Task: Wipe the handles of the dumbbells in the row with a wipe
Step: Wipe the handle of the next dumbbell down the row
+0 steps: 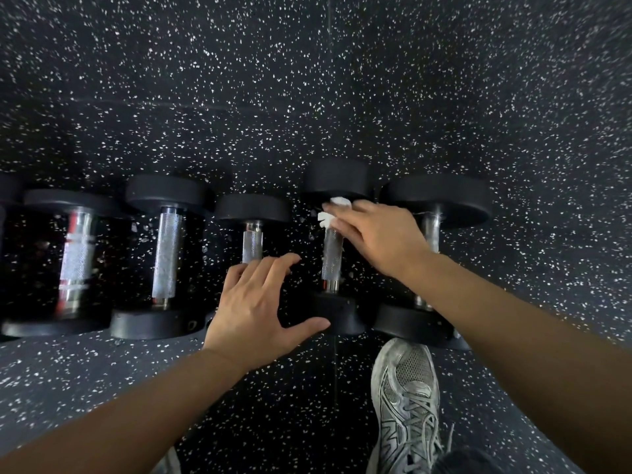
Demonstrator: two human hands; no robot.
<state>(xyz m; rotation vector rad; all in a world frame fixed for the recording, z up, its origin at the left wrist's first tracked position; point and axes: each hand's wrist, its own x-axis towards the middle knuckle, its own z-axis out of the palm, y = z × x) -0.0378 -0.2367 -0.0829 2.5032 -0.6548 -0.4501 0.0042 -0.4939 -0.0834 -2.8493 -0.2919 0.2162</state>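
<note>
Forearms reach down over a speckled rubber floor to a row of dumbbells.

Five dumbbells lie side by side, handles pointing away from the person; the fourth dumbbell from the left is being cleaned. A grey sneaker stands just before the row, close to the work. The right hand is closed on a white wipe, pressing it around the far end of that knurled handle, probably to drag it back along the grip. The left hand is open, fingers spread, empty, covering the near end of the third dumbbell, perhaps steadying it; contact is unclear.
</note>
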